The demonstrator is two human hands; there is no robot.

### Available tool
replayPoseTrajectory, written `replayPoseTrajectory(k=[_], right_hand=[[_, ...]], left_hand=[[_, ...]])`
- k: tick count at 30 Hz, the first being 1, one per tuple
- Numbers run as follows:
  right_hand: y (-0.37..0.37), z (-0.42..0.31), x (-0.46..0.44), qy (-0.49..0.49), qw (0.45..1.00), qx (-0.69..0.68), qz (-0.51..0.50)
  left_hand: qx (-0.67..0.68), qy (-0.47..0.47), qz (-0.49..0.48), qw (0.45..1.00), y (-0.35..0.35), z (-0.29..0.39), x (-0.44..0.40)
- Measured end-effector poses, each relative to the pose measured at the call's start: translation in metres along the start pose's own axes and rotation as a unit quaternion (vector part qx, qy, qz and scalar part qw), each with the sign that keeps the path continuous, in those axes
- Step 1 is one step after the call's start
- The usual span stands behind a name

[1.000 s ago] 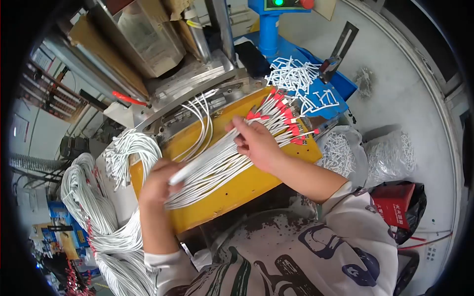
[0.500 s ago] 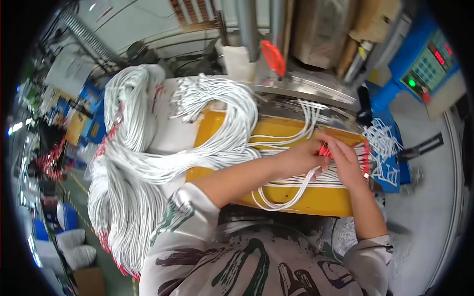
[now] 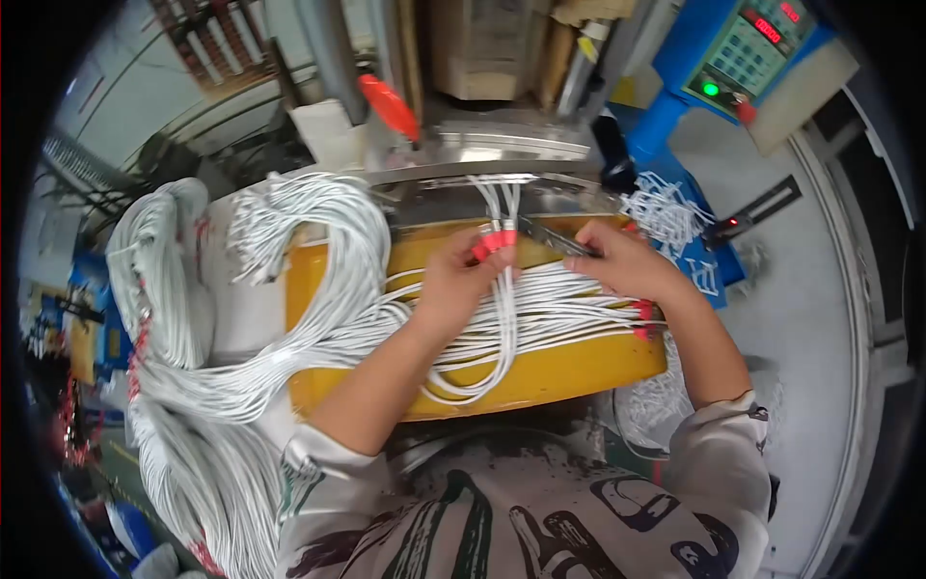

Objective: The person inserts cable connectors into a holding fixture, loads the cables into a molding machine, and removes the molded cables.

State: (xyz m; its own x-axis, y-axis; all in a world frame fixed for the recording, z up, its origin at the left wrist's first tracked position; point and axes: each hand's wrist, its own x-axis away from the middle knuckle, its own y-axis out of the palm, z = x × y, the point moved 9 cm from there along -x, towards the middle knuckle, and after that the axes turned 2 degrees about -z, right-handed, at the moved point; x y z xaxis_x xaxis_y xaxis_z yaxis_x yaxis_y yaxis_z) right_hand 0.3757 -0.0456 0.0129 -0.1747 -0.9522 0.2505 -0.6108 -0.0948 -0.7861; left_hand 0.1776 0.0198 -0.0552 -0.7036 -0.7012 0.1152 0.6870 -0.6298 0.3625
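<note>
My left hand point(image 3: 455, 278) is closed around a few white cables point(image 3: 505, 328), just below their red connector parts point(image 3: 496, 243). Beyond the red parts, white strands reach up to the metal edge of the machine point(image 3: 463, 183). In my right hand point(image 3: 625, 262) is a thin, dark metal tool point(image 3: 558, 237), its far end close to the red parts; its exact kind is unclear. Under both hands, a thick bundle of white cables point(image 3: 550, 309) lies across a yellow board point(image 3: 588, 357). Red ends point(image 3: 644, 317) of that bundle show near my right wrist.
Large coils of white cable point(image 3: 169, 270) lie on the left. White plastic scraps point(image 3: 666, 212) pile on a blue surface at right. A blue control box point(image 3: 748, 53) with a lit display stands behind it. A red handle-like piece point(image 3: 390, 108) sticks out at the machine.
My hands, together over the cable ends before, are now apart. The left holds the red parts nearer the machine edge, and a dark tool shows in the right. The view has shifted.
</note>
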Motion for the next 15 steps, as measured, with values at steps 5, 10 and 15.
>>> replayPoseTrajectory(k=[5,10,15], right_hand=[[0.029,0.029,0.025,0.083,0.896,-0.415,-0.133],[0.034,-0.03,-0.003,-0.085,0.905,-0.413,0.061],[0.041,-0.045,-0.002,-0.171,0.95,-0.234,0.115]], left_hand=[[0.026,0.032,0.002,0.999,0.019,0.013,0.012],[-0.048,0.045,0.008,0.998,0.017,0.007,0.01],[-0.045,0.068,0.018,0.996,0.018,0.009,0.012]])
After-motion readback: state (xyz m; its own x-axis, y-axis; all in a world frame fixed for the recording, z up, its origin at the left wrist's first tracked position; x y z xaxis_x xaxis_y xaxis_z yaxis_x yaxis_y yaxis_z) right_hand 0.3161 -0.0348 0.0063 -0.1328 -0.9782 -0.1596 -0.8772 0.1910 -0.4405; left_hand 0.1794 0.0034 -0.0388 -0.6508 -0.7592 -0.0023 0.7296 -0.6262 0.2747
